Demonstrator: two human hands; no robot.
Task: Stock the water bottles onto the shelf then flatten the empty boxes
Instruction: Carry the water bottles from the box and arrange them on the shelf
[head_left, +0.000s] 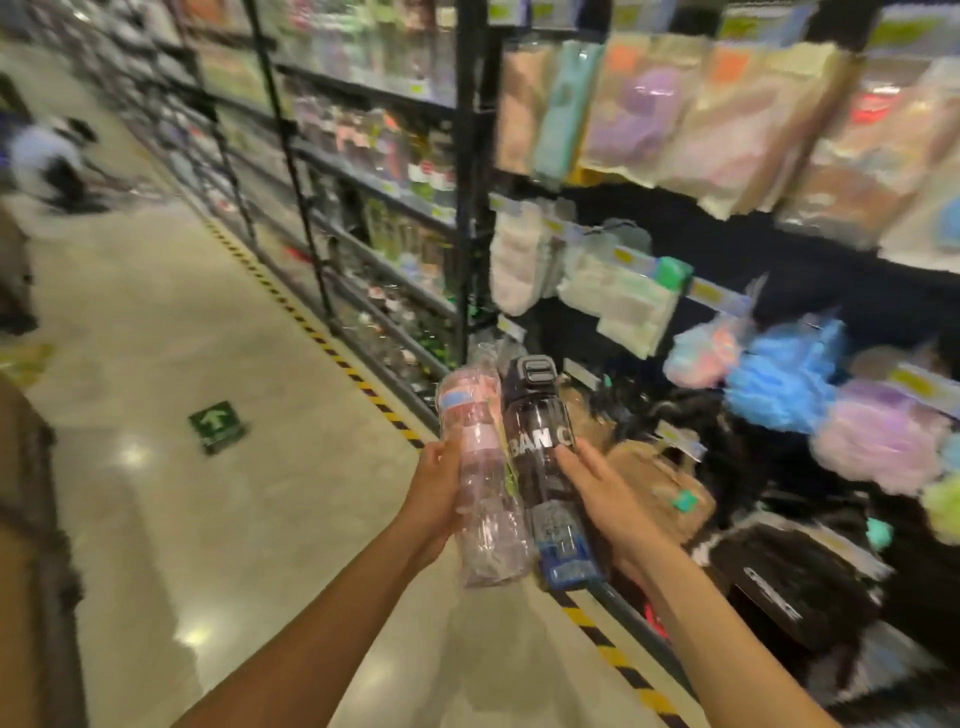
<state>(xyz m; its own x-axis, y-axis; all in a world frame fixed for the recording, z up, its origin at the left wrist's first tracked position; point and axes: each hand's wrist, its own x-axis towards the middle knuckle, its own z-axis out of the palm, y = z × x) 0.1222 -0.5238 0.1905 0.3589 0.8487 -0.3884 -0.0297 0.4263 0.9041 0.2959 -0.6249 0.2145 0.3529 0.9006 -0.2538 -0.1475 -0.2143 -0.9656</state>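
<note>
I hold two water bottles side by side in front of me, above the aisle floor. My left hand grips a pink bottle in clear plastic wrap. My right hand grips a dark bottle with white letters, a black flip lid and a blue label near its base. Both bottles tilt slightly left, tops pointing away from me. The black shelving stands just beyond and to the right. The whole view is blurred by motion.
Bath sponges and packaged goods hang on the right-hand racks. A yellow-black striped line runs along the shelf base. A green arrow sticker lies on the glossy floor. A brown cardboard box sits at the left edge.
</note>
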